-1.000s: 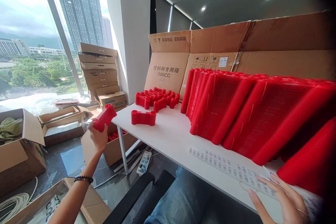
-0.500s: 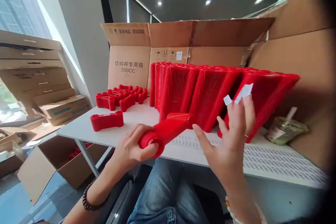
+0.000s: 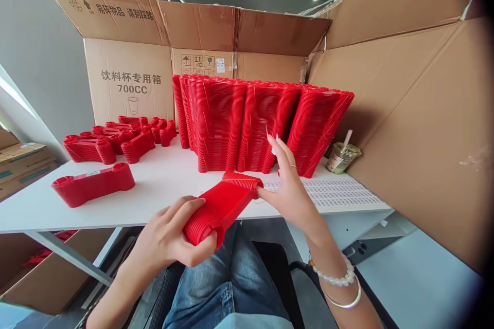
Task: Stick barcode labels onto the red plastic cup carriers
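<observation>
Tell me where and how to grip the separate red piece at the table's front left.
Probably best: fingers across the middle of the red piece, front and back, coming from above. It looks slimmer there than at its rounded ends, and stands apart from the cluster behind.

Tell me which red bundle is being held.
The red bundle in the left hand, its far end by the right hand; the lone bundle and clustered bundles rest on the table.

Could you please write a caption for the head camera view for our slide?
Left hand gripping a red bundle, right hand at its far end, red stacks behind.
</observation>
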